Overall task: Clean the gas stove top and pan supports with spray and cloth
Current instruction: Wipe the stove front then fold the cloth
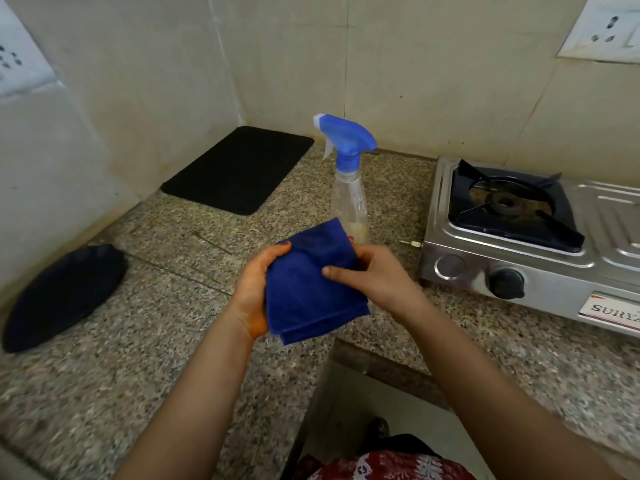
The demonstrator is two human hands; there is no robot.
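Note:
A folded blue cloth (311,285) is held above the granite counter (156,341) between both hands. My left hand (254,289) grips its left edge and my right hand (377,277) grips its right side, thumb on top. Just behind the cloth stands a clear spray bottle (348,192) with a blue trigger head, upright on the counter. To the right sits the steel gas stove (485,265) with a black pan support (512,206) around the burner and a black knob (506,284) on its front.
A black mat (239,168) lies in the back corner against the tiled walls. A black plate (62,296) rests at the left by the wall. The counter's front edge steps inward below my right arm. Wall sockets (606,29) sit high at the right.

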